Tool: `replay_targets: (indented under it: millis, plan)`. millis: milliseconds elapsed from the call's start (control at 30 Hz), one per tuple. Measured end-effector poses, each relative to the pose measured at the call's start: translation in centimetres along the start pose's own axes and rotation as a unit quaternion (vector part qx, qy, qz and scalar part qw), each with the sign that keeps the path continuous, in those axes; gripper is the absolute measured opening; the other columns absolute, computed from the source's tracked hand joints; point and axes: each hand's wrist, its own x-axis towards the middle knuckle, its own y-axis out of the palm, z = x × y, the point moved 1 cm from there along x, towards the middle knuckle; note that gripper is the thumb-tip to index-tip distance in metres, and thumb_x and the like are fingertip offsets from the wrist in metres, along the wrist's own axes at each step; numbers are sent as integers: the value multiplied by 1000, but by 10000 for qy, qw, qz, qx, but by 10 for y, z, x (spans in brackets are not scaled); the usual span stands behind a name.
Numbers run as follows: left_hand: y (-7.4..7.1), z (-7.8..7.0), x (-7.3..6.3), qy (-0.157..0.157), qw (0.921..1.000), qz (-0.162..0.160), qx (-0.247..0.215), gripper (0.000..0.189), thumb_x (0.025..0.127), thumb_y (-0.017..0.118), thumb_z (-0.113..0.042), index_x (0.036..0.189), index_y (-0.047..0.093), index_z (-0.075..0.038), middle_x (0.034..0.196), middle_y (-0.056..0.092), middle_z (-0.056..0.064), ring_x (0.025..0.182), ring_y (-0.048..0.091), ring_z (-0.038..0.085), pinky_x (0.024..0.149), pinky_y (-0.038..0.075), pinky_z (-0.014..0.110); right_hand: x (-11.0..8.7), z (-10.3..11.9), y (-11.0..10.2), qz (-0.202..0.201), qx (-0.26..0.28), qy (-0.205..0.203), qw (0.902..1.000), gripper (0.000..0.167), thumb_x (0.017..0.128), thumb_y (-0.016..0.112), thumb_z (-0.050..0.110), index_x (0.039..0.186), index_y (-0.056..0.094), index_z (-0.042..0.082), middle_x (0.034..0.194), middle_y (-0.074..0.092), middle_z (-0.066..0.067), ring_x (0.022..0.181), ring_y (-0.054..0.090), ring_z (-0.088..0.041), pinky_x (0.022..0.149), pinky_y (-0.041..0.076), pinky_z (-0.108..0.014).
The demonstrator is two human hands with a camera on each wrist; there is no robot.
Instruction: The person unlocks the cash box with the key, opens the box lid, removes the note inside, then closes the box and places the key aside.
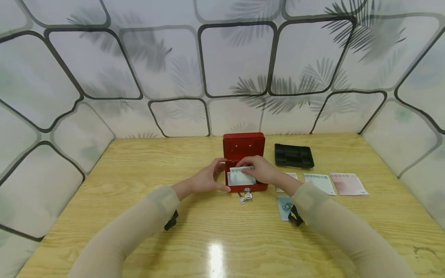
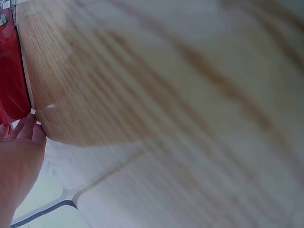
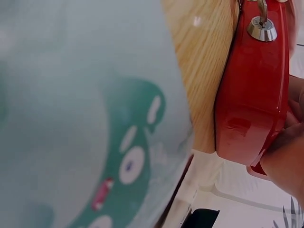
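A small red cash box stands on the wooden table with its lid raised. My left hand holds the box's left side, thumb near the front corner and fingers by the back one; in the left wrist view the fingertips meet the red wall. My right hand reaches into the box over a pale green note sheet, thumb on its upper edge and fingers curled behind. Another pale sheet shows beneath it. A key sits in the lock on the box's front, and more keys hang there.
Right of the box lies a black compartment tray. Nearer are a pale green sheet, a pink sheet and a partly covered pink one. A blue-green cartoon sheet lies below my right forearm. Patterned fabric walls surround the table.
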Motion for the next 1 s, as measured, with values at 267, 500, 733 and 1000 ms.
replay_targets:
  millis: [267, 500, 733, 1000]
  plan:
    - [0, 1, 1, -42, 10000, 6, -15, 89, 79, 83, -24, 146, 26, -13, 147, 41, 13, 136, 37, 28, 114, 22, 47, -1, 4, -7, -317, 416, 216, 9984, 18, 95, 61, 4, 111, 68, 4, 105, 68, -7, 102, 61, -26, 90, 49, -45]
    - [0, -1, 0, -63, 10000, -1, 14, 91, 78, 84, -24, 146, 25, -12, 147, 41, 14, 136, 37, 27, 113, 24, 45, -4, 12, -17, -460, 373, 338, 9977, 19, 96, 61, 8, 113, 68, 8, 111, 66, -7, 104, 59, -26, 88, 50, -45]
    - [1, 0, 1, -99, 9999, -49, 14, 91, 77, 85, -24, 146, 26, -13, 146, 43, 11, 135, 38, 25, 113, 25, 42, -13, 16, -33, -648, 217, 273, 9973, 19, 96, 60, 8, 114, 68, 8, 112, 66, -9, 104, 59, -28, 87, 49, -46]
    - [1, 2, 2, -87, 9999, -57, 72, 91, 77, 85, -24, 146, 27, -15, 147, 43, 10, 135, 39, 25, 113, 24, 43, -42, 2, -58, -862, 115, 368, 9955, 21, 97, 60, 9, 117, 68, 9, 115, 66, -9, 96, 57, -24, 73, 48, -37]
